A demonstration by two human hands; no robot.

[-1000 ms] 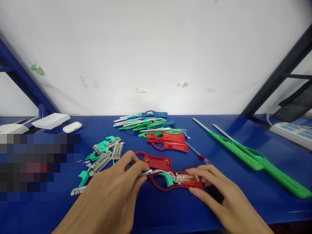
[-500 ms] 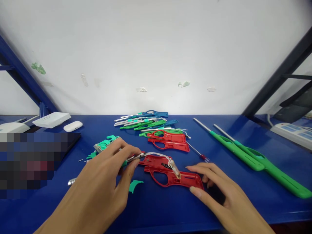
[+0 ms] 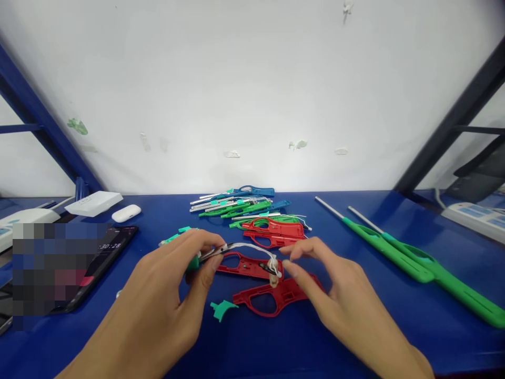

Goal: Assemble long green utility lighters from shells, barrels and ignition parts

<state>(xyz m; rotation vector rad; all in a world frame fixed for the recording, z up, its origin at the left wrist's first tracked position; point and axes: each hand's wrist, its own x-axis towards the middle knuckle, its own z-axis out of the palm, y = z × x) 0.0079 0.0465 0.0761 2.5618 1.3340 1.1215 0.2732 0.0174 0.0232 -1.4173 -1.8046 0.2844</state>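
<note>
My left hand pinches a thin metal lighter tube, with a teal-green piece under the fingers. White wires arch from it to a small translucent lighter part over the red casings. My right hand is close to that part, thumb and forefinger apart, with nothing visible between them. Below lie two red lighter casing halves: one behind and another in front, slanted and partly under my right hand. A small teal piece rests to the left of the front half.
Behind lies a pile of blue and green lighter parts and more red casing halves. Two green long lighters lie at right, near a power strip. A phone and white case are at left.
My right hand has moved left and up towards the wires. The front red casing half has turned and separated from the one behind, and the translucent part has shifted left.
</note>
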